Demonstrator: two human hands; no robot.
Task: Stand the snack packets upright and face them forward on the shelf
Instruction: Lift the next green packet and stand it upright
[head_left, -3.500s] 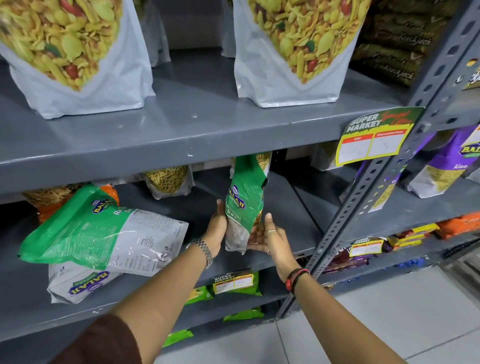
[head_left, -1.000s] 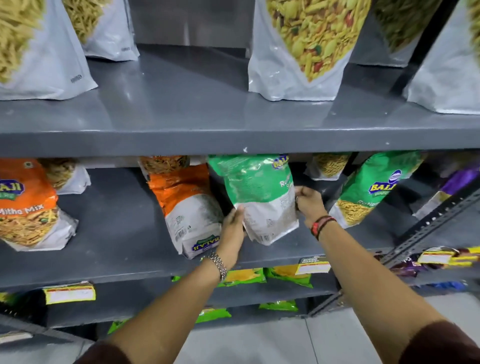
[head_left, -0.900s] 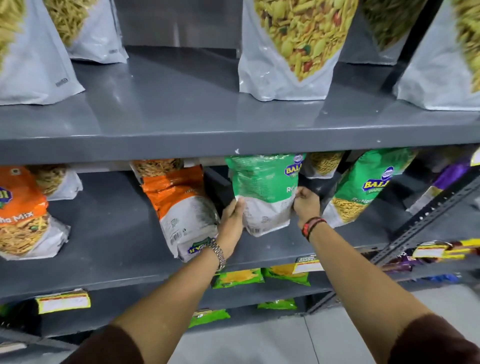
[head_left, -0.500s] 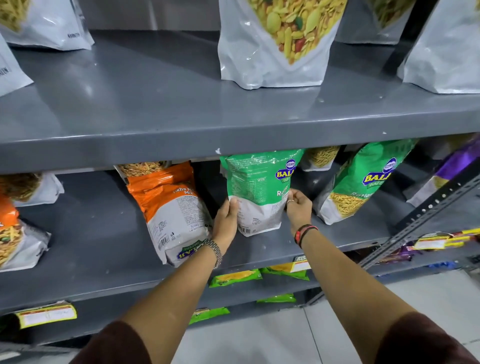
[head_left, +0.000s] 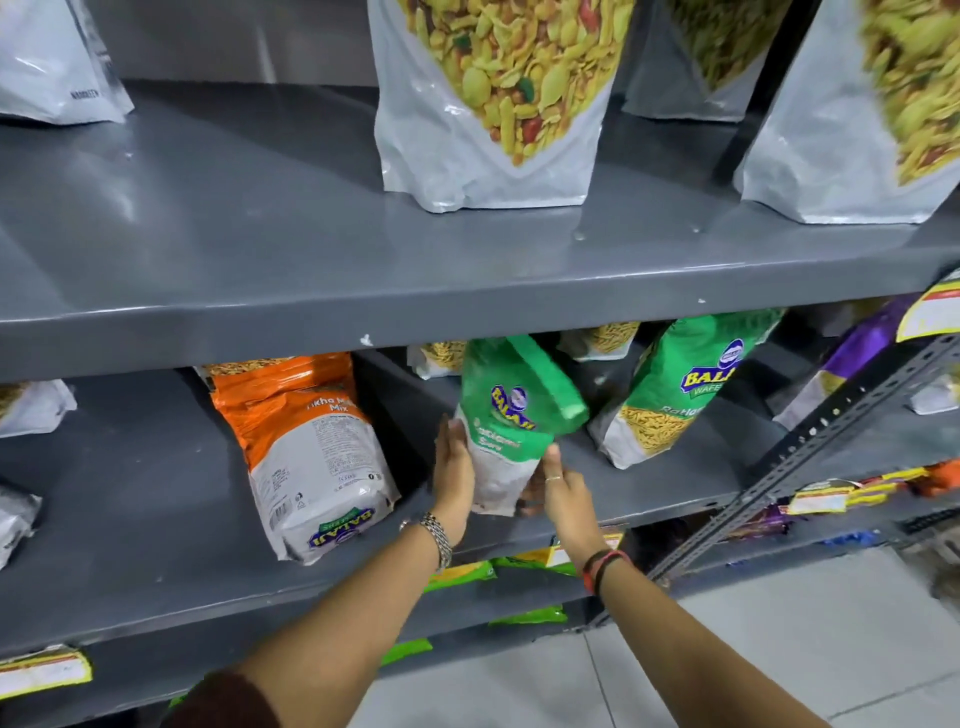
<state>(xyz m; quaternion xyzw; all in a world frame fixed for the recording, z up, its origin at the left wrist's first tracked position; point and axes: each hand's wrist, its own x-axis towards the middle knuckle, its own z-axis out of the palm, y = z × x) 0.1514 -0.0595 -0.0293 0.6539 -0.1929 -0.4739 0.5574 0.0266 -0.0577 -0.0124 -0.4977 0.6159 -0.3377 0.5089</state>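
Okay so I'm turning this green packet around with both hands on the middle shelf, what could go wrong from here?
1. The green packet is tilted, held only near its base between the left hand and right hand; its top may flop over.
2. Its top sits just under the upper shelf edge and could catch there.
3. The orange packet beside it leans back-side out and upside down; a bump may tip it.

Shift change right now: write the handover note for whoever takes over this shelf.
Left hand and right hand grip the lower sides of the green packet, which is mid-turn and tilted on the middle shelf.
Done: the second green packet to its right stands with its front outward, leaning.
Left: finish standing the held packet face forward; the orange packet on its left is upside down, back panel showing.
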